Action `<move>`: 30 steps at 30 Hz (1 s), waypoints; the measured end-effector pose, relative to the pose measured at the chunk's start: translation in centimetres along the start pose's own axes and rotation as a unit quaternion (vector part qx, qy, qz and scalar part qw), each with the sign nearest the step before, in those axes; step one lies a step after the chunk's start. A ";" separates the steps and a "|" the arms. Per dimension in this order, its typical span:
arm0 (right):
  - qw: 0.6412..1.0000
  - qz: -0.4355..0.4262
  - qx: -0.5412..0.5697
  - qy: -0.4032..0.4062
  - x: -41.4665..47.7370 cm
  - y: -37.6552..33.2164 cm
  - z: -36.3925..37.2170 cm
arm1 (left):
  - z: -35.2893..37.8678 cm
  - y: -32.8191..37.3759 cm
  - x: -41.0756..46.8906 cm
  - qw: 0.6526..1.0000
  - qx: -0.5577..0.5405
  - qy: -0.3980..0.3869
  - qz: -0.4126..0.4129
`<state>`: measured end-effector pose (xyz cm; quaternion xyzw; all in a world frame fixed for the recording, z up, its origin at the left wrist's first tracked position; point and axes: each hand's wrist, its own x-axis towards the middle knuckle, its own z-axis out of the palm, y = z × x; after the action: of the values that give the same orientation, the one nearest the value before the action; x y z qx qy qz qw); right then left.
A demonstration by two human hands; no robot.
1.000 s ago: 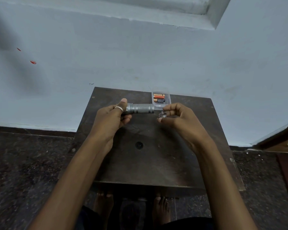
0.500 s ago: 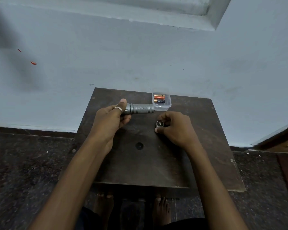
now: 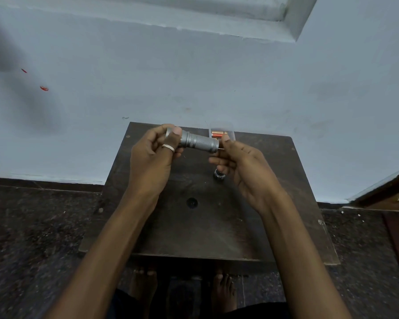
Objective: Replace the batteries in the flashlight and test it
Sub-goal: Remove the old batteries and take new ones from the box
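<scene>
Flashlight (image 3: 197, 142) was lifted over the table (image 3: 274, 203), my left hand (image 3: 151, 157) clamped round its head end; my right hand (image 3: 242, 164) hung half-curled and empty at its open tail. Cap (image 3: 218, 174) lay unscrewed on the table. Swapping cells from the tub (image 3: 231, 134), recapping, testing seemingly remained

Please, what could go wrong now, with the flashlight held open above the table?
The flashlight tilts with its open end down toward the right hand; what is inside might slide out. The loose cap lies on the table under that hand and could be knocked away. The batteries in the box sit near the table's far edge.
</scene>
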<state>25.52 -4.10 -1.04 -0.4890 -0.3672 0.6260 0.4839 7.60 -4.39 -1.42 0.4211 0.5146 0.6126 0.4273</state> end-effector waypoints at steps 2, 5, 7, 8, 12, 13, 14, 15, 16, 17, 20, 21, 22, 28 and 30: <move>0.998 0.022 0.059 -0.016 0.1 -0.1 -0.1 | 0.2 0.4 -0.3 0.999 0.012 -0.004 0.037; 0.990 0.039 0.133 -0.027 0.0 -0.2 -0.3 | 0.3 0.9 -0.6 0.996 0.027 -0.017 0.088; 0.985 0.046 0.166 -0.029 0.0 -0.3 -0.5 | 0.4 1.2 -0.9 0.993 0.039 -0.030 0.111; 0.983 0.048 0.177 -0.031 0.0 -0.3 -0.5 | 0.4 1.3 -1.0 0.992 0.041 -0.034 0.116; 0.977 0.055 0.204 -0.031 0.0 -0.4 -0.4 | 0.5 1.7 -1.2 0.991 0.045 -0.043 0.122; 0.976 0.057 0.210 -0.032 -0.1 -0.4 -0.4 | 0.5 1.8 -1.3 0.990 0.048 -0.045 0.124; 0.974 0.059 0.215 -0.033 -0.1 -0.4 -0.3 | 0.5 1.8 -1.3 0.990 0.048 -0.047 0.125; 0.973 0.061 0.218 -0.036 -0.1 -0.4 -0.4 | 0.4 1.8 -1.3 0.990 0.047 -0.048 0.126; 0.973 0.062 0.221 -0.039 -0.2 -0.4 -0.4 | 0.4 1.7 -1.2 0.989 0.046 -0.050 0.128; 0.972 0.061 0.221 -0.042 -0.2 -0.4 -0.4 | 0.4 1.6 -1.2 0.989 0.047 -0.052 0.129; 0.974 0.050 0.220 -0.037 -0.1 -0.5 -0.6 | 0.1 1.2 -0.9 0.986 0.071 -0.060 0.137; 0.975 0.044 0.217 -0.034 0.0 -0.5 -0.7 | 0.0 1.0 -0.8 0.982 0.098 -0.062 0.148; 0.976 0.038 0.213 -0.031 0.0 -0.5 -0.7 | -0.1 0.8 -0.7 0.976 0.130 -0.064 0.164; 0.987 -0.006 0.157 -0.011 0.2 -0.3 -0.7 | -0.8 -0.8 -0.5 0.885 0.354 -0.103 0.285; 0.992 -0.023 0.122 -0.002 0.1 -0.2 -0.5 | -0.9 -0.9 -0.7 0.864 0.409 -0.081 0.281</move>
<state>26.07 -3.91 -0.98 -0.4166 -0.2998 0.6559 0.5534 7.02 -5.21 -2.50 0.7329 0.5428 0.4046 0.0668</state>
